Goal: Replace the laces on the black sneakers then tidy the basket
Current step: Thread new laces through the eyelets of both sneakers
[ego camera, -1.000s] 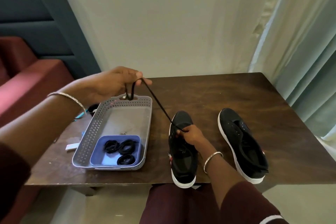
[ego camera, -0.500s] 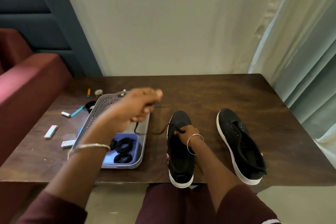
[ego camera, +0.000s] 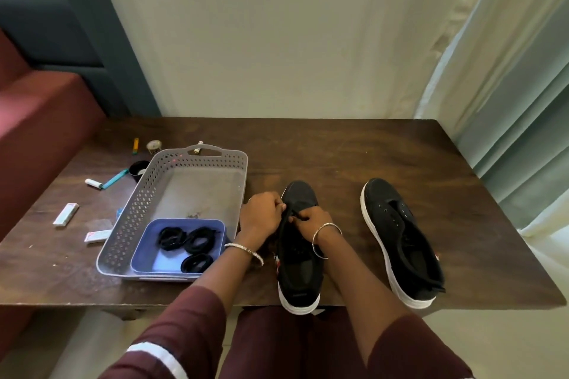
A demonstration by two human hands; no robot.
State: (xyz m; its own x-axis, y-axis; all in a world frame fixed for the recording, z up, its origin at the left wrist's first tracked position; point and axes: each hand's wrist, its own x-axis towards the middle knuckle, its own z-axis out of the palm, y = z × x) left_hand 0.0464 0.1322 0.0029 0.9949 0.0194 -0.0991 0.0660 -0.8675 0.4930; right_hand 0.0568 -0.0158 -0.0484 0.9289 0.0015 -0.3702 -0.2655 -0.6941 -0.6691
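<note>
While tight on lace (ego camera: 290, 213), L hand (ego camera: 261, 215) & R hand (ego camera: 311, 222) atop sneaker (ego camera: 300, 264) nr toe.

Soft daylight enters from the right through the pale sheer curtain (ego camera: 508, 71), leaving the dark red sofa (ego camera: 46, 120) at left dimmer. The dark brown wooden table (ego camera: 338, 151) carries a dull sheen and faint shadows. The thin black lace (ego camera: 288, 215) barely stands out from the black canvas sneaker (ego camera: 300, 194). Wide-angle distortion bends the edges.

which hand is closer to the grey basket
Left. The left hand is beside the sneaker-side wall of the grey basket; the right hand is farther, over the black sneaker. Both pinch its lace.
</note>
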